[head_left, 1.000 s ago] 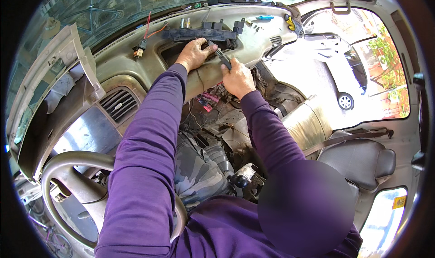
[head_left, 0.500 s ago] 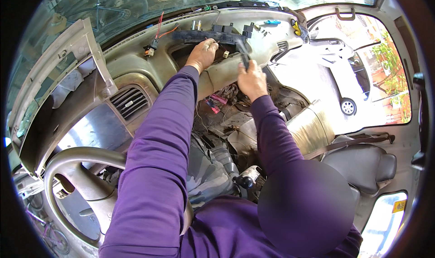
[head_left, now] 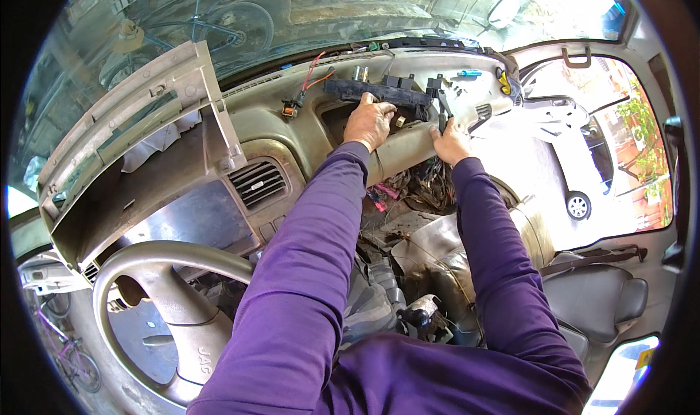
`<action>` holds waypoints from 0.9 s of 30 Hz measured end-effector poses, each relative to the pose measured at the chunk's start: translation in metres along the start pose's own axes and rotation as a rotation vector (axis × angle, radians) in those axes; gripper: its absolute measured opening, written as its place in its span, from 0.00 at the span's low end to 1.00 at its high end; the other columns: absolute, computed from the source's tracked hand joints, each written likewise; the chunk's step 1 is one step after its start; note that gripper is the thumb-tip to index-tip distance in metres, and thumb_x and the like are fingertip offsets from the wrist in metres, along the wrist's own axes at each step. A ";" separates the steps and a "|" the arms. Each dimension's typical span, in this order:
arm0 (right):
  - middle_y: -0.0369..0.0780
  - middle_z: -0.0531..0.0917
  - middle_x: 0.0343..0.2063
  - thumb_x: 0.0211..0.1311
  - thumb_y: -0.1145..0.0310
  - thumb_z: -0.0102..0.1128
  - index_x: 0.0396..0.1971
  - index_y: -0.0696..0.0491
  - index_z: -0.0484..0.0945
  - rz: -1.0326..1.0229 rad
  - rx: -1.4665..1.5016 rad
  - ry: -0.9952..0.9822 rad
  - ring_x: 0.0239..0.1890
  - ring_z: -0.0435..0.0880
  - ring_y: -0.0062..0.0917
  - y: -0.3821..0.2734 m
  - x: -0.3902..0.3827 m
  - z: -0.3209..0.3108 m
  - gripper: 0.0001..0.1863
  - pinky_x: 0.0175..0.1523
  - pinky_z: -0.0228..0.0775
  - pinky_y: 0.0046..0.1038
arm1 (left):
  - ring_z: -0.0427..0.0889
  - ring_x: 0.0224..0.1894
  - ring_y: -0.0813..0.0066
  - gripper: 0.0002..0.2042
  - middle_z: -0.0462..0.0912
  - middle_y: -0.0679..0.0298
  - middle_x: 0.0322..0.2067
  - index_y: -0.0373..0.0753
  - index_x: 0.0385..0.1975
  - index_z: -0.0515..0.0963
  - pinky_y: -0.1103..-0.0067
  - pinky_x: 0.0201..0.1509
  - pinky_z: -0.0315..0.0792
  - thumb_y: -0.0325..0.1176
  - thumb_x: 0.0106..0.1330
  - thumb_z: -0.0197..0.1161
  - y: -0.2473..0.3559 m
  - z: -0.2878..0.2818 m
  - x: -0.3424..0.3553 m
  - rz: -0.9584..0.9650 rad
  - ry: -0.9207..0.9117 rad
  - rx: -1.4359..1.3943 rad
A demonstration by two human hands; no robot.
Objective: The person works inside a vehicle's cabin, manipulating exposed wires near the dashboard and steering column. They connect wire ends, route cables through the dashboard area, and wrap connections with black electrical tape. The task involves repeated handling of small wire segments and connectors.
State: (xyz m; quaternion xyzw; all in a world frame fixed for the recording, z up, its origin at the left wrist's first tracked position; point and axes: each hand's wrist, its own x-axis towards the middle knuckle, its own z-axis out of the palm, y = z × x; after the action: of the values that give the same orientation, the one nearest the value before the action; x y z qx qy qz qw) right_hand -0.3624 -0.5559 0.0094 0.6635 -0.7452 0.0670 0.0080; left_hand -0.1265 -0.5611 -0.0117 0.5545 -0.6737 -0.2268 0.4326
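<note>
Out over the dashboard, my left hand has its fingers closed at the lower edge of a long black plastic strip, which lies above a recess in the dash. Dark box-like relays sit along the strip's back. To the right, my right hand is closed round a slim dark tool. The tool points up toward the strip's right end; its exact kind does not show clearly. Between the hands, a small cream-coloured connector shows in the recess.
Left of the strip lies a small part with red and orange wires. A blue tool and yellow-black pliers-like handles rest farther right. The steering wheel and a detached trim frame are at left. Loose wiring hangs below.
The whole view has shifted, so the dashboard appears lower and farther right. My right hand's tool, blurred before, now looks sharper and stands near the strip's right end. My left hand stays at the strip.
</note>
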 end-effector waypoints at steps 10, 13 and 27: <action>0.59 0.83 0.49 0.61 0.56 0.64 0.49 0.66 0.80 0.191 0.325 0.021 0.56 0.81 0.48 -0.008 -0.014 -0.040 0.27 0.62 0.71 0.41 | 0.82 0.50 0.58 0.09 0.83 0.54 0.44 0.43 0.41 0.89 0.70 0.57 0.75 0.33 0.63 0.68 -0.012 0.005 0.009 0.027 0.003 -0.150; 0.59 0.82 0.49 0.62 0.56 0.64 0.48 0.66 0.80 0.213 0.326 0.140 0.57 0.80 0.50 -0.003 -0.008 -0.031 0.27 0.63 0.70 0.41 | 0.82 0.50 0.58 0.10 0.83 0.54 0.44 0.42 0.40 0.89 0.70 0.58 0.75 0.33 0.60 0.69 -0.012 -0.001 0.008 0.056 -0.043 -0.141; 0.52 0.84 0.42 0.63 0.60 0.64 0.44 0.56 0.83 -0.610 0.363 0.199 0.51 0.81 0.50 -0.126 0.051 -0.054 0.16 0.56 0.73 0.44 | 0.88 0.38 0.66 0.11 0.89 0.53 0.37 0.37 0.41 0.88 0.73 0.48 0.77 0.33 0.62 0.69 -0.015 -0.008 0.005 -0.234 -0.120 -0.414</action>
State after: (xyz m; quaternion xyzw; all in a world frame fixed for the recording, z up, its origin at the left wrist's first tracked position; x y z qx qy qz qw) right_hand -0.2484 -0.6145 0.0793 0.8361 -0.4846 0.2567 -0.0176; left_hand -0.1116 -0.5686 -0.0174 0.5136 -0.5686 -0.4411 0.4672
